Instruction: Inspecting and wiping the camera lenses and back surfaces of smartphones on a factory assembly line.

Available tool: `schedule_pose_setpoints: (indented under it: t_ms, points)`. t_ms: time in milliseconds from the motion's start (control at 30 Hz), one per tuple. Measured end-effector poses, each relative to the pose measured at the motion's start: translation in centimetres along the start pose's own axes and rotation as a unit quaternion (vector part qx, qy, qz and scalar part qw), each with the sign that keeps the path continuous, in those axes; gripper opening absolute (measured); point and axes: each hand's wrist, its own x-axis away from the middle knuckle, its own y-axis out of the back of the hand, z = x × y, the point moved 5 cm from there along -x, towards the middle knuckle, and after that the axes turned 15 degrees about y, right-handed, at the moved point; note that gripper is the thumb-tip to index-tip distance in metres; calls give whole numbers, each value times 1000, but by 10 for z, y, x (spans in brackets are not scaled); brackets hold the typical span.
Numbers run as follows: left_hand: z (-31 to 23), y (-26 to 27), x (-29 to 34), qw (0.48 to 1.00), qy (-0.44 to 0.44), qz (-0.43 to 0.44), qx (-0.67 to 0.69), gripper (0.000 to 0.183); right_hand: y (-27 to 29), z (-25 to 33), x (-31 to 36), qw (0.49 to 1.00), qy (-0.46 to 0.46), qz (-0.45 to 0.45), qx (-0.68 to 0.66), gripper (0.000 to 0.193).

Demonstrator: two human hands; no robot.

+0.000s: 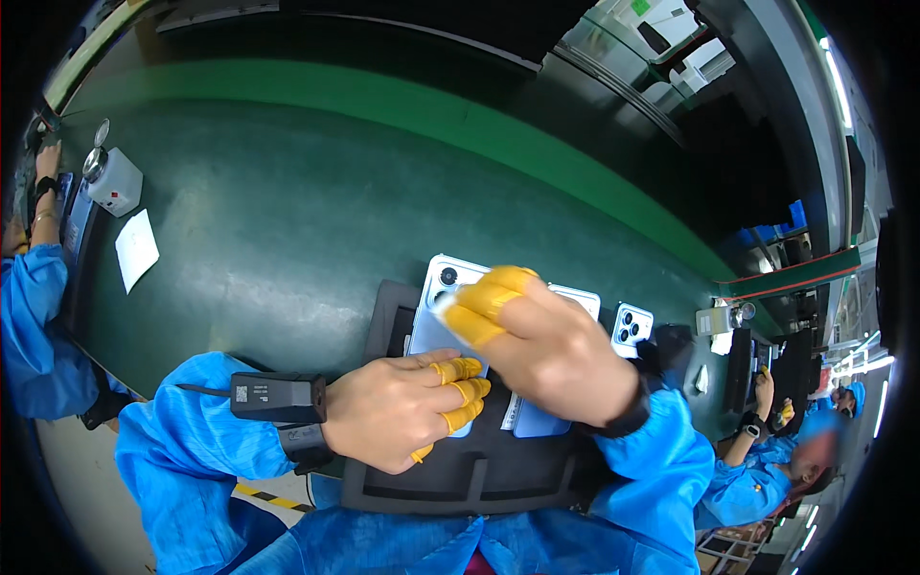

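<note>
A light-coloured smartphone point(432, 333) lies back up on a black foam tray point(412, 489), its camera lenses at the far end. My left hand point(388, 407), with yellow finger cots, is closed over the phone's near part and holds it. Above the phone's camera end is my right hand point(551, 350), also in yellow finger cots. Its fingers are pinched on a small white wipe point(445, 306), blurred by motion. Part of the phone is hidden under both hands. A second smartphone point(582, 299) lies in the tray, mostly covered by my right hand.
Another smartphone point(632, 327) lies to the right, camera side up. On the green table point(278, 211) at far left are a white dispenser bottle point(117, 182) and a white paper point(137, 251). Co-workers in blue sit left point(34, 297) and right point(752, 489).
</note>
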Motion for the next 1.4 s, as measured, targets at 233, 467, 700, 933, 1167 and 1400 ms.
schedule_pose_setpoints:
  t_ms: [233,467,700,933,1167,1400]
  points:
    - [2,1,4,1000,-6,1,16,50,-10,11,6,993,38,108,-13,25]
    - [0,2,0,1000,-20,-15,7,50,-3,6,0,999,34,-8,-29,24]
    - [2,0,2,1000,-2,-9,12,48,-6,5,20,996,14,82,-34,23]
    - [5,-5,0,992,41,115,44,50,-20,4,0,996,42,-8,-82,25]
    - [0,5,3,999,-10,-29,18,52,-6,2,25,993,1,88,-73,28]
    - [3,-2,1,999,5,41,10,59,-14,2,-4,997,41,20,-58,20]
